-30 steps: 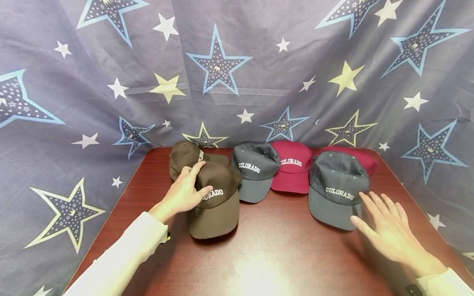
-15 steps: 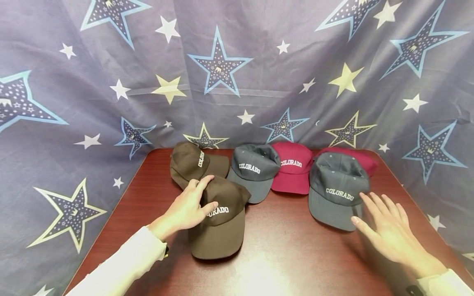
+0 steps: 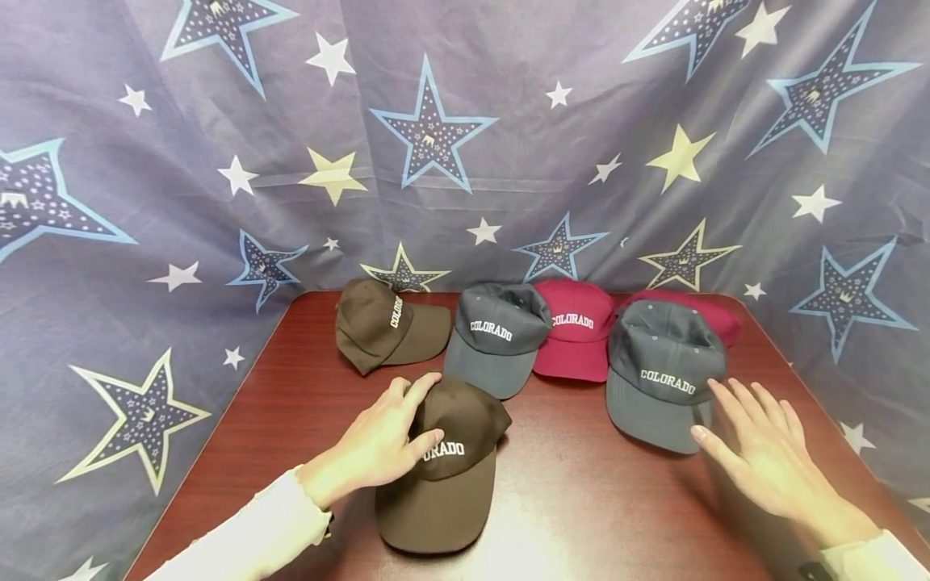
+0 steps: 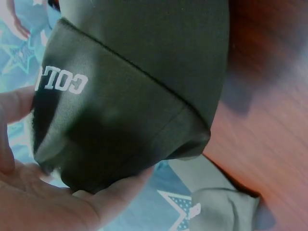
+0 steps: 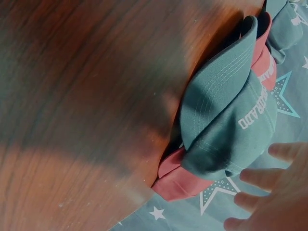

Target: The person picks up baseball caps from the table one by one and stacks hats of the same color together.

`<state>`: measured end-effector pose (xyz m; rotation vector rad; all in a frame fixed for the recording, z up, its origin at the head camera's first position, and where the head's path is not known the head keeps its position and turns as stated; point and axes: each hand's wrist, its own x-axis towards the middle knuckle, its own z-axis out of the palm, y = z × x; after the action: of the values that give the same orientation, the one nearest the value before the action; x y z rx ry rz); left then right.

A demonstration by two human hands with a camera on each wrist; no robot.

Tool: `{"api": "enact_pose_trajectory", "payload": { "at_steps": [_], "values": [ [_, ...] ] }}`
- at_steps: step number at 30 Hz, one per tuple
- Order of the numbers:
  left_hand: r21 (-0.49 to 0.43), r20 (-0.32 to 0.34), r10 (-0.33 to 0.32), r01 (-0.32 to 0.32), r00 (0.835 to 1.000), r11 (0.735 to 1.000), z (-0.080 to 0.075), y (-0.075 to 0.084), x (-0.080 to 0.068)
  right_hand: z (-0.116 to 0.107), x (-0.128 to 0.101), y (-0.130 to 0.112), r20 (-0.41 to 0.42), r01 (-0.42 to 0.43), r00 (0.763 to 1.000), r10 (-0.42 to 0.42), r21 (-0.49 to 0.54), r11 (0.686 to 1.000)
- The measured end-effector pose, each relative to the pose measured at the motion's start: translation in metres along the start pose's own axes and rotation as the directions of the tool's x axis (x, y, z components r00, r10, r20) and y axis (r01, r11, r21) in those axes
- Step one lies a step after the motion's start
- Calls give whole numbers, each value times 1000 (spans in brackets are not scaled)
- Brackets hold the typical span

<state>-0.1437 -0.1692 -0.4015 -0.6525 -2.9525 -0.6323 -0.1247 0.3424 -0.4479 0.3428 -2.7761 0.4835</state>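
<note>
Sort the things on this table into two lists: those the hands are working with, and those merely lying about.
In hand:
left hand, gripping the near brown cap
right hand, open beside the near grey cap

Lying about:
far brown cap
far grey cap
two red caps
table

A dark brown baseball cap [image 3: 445, 468] with white "COLORADO" lettering sits upright on the tabletop, brim pointing toward six o'clock. Its crown is slightly creased. At its twelve o'clock lies a matching brown cap [image 3: 385, 324]; a grey cap [image 3: 497, 337] lies at one o'clock, close by.
</note>
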Motion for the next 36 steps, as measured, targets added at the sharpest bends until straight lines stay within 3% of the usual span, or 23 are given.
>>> {"api": "enact_pose_trajectory", "payload": {
  "at_steps": [7,19,24,36],
  "values": [
    [6,34,-17,17,999,1000,11,8,-7,0,0,0,-1,17,1000,-17,0,1000],
    [9,74,-16,16,997,1000,23,5,-17,1,-1,-2,-2,22,1000,-22,-4,1000],
    [2,69,1,-1,998,1000,27,0,-14,1,-1,-2,-3,25,1000,-25,-2,1000],
    [3,52,-46,46,998,999,30,-5,-9,2,-1,-3,11,20,1000,-20,-7,1000]
  ]
}}
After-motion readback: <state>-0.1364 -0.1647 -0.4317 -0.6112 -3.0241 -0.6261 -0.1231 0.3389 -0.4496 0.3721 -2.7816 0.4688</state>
